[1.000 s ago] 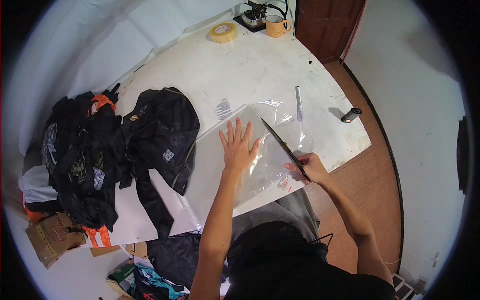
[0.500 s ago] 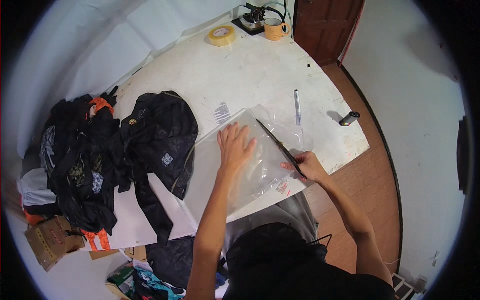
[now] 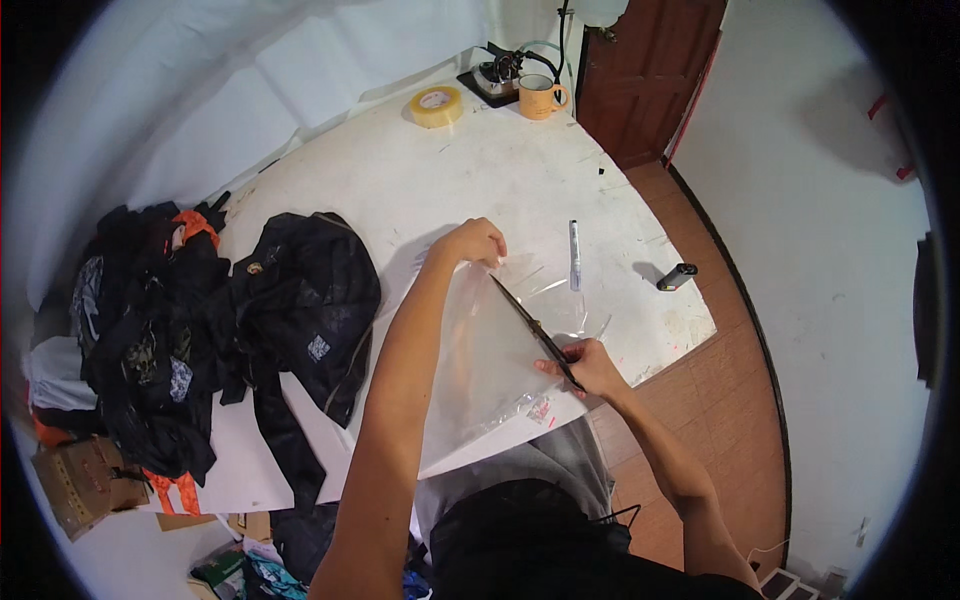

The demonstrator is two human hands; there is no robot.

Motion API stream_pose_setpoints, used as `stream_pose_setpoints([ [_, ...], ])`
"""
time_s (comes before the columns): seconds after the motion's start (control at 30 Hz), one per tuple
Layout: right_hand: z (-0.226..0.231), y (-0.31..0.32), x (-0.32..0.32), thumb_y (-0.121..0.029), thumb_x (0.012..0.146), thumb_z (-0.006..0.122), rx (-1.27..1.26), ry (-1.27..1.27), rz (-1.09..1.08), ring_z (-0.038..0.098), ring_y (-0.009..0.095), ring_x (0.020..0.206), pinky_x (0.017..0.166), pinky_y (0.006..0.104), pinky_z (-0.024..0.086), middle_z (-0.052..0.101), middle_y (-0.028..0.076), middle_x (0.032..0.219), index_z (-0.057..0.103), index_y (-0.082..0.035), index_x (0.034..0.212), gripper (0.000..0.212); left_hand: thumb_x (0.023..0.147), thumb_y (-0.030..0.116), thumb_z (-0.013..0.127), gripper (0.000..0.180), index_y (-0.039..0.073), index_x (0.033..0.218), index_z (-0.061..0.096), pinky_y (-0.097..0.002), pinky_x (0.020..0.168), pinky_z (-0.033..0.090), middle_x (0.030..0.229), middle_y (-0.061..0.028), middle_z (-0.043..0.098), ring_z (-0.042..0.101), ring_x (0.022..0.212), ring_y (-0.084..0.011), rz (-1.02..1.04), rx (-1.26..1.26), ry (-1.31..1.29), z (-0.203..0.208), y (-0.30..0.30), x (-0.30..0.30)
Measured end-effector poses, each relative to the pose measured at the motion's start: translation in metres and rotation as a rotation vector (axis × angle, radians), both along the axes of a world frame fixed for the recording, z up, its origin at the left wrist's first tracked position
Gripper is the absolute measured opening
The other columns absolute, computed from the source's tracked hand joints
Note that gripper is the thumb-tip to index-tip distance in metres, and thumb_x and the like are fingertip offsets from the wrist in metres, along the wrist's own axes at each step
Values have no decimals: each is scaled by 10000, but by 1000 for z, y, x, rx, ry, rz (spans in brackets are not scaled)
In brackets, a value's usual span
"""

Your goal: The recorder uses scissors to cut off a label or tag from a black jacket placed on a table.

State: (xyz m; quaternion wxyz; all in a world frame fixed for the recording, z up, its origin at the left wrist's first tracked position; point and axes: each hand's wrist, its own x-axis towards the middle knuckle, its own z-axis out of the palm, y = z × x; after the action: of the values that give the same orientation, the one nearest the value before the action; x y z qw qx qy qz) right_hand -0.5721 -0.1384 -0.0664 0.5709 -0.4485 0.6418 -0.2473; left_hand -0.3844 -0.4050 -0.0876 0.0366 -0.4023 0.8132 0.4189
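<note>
A clear plastic sheet (image 3: 495, 365), perhaps a bag, lies over the near part of the white table. At its far corner, my left hand (image 3: 475, 243) is closed with curled fingers, apparently pinching the plastic edge. Gripped in my right hand (image 3: 590, 368) is a pair of black scissors (image 3: 530, 325), held at the handles. Its long blades point away and to the left across the sheet, their tip just below my left fingers. The blades look closed or nearly so.
A black jacket (image 3: 310, 295) lies left of the sheet, beside a heap of dark clothes (image 3: 150, 350). Beyond the plastic are a pen (image 3: 574, 255) and a small black object (image 3: 677, 277). A tape roll (image 3: 436, 107), yellow mug (image 3: 540, 98) and iron (image 3: 497, 75) stand at the back.
My left hand has gone from lying flat on the plastic to closing at its far corner. The scissors remain in my right hand, and the whole view has shifted slightly.
</note>
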Motion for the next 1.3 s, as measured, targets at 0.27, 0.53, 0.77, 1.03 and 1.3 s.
stream_pose_setpoints([
  [0.27, -3, -18, 8, -421, 741, 818, 32, 27, -4, 441, 102, 347, 355, 274, 337, 461, 7, 451, 556, -24, 569, 506, 663, 85, 767, 227, 51, 886, 747, -277, 768, 530, 860, -63, 734, 685, 793, -148, 48, 182, 71, -5, -18, 14],
  [0.53, -8, -24, 6, -439, 741, 813, -12, 17, -11, 444, 107, 346, 353, 274, 340, 454, 7, 445, 559, -19, 577, 518, 695, 96, 783, 195, 23, 871, 742, -253, 725, 498, 809, -54, 723, 654, 753, -114, 7, 138, 80, -2, -22, 10],
  [0.77, -8, -42, 19, -466, 724, 818, 9, 77, 6, 450, 112, 345, 355, 277, 353, 455, 9, 447, 529, -34, 553, 546, 722, 87, 767, 164, 18, 869, 742, -242, 702, 514, 813, -61, 727, 670, 733, -117, 29, 228, 77, -4, -25, 16],
  [1.03, -8, -45, 18, -450, 723, 825, -18, 46, 4, 448, 109, 346, 354, 272, 348, 455, 4, 452, 517, -39, 544, 544, 717, 87, 764, 167, 24, 871, 749, -256, 717, 525, 813, -58, 732, 686, 751, -119, 25, 210, 77, -7, -25, 12],
  [1.3, -8, -58, 28, -449, 695, 845, 26, 61, -23, 437, 111, 339, 350, 273, 333, 452, 0, 447, 542, -36, 548, 533, 707, 87, 773, 162, 24, 854, 750, -265, 735, 528, 803, -67, 732, 689, 734, -126, 22, 205, 109, -11, -27, 14],
])
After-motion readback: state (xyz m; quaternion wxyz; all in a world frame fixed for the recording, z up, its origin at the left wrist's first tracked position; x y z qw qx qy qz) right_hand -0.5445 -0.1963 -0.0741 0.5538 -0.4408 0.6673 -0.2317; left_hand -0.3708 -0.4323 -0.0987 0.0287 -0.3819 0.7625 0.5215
